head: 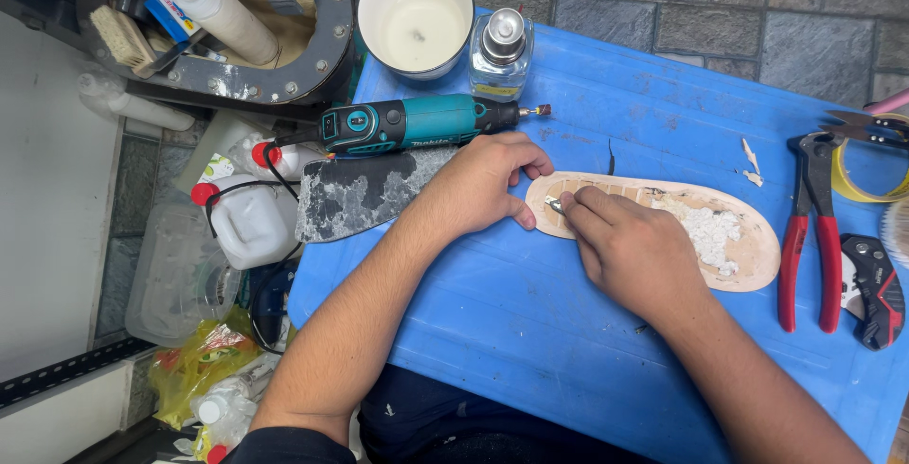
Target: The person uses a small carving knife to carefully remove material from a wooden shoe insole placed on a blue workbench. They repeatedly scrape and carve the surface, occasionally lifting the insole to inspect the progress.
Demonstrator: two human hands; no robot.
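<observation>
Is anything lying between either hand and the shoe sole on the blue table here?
Nothing visible does. The left hand rests directly on the rounded end of the tan shoe sole, and the right hand lies over its middle, pressing a small metal tool onto it. The teal rotary tool and red pliers lie off to the sides.

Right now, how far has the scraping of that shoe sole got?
Partly done, it seems. White scraped crumbs lie heaped on the far end of the tan sole, so that end looks worked. In hand: the right hand presses a small metal tool into the ribbed end, while the left hand steadies the sole's rim. The ribbed end and clearing the crumbs look left.
</observation>
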